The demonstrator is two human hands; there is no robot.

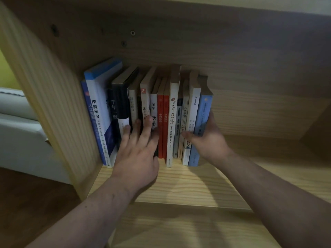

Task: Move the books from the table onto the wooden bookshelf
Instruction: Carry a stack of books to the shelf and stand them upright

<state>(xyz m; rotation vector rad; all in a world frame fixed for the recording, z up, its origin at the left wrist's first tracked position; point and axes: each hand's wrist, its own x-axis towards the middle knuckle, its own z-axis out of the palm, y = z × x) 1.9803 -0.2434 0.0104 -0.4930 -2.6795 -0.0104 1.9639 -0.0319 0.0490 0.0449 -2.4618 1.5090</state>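
Pale wood is filling most of the view: a bookshelf with one open compartment, its floor board lying bare to the right and in front. A row of books is standing upright on that board, pushed up against the compartment's left wall, spines facing out. A tall blue-and-white book is leaning slightly at the left end, and two thin red books are sitting side by side near the middle.

The left hand is lying flat against the spines left of the red pair, its fingers stretched out straight and spread, holding nothing, their tips touching the spines.

The right hand is gripping the blue book at the right end of the row. Its thumb is reaching across the low part of the spines, over the white book next to it, while the other fingers are curling round the blue book's outer cover.

Beyond the shelf's left wall, a white sofa is showing above a dark wooden floor.
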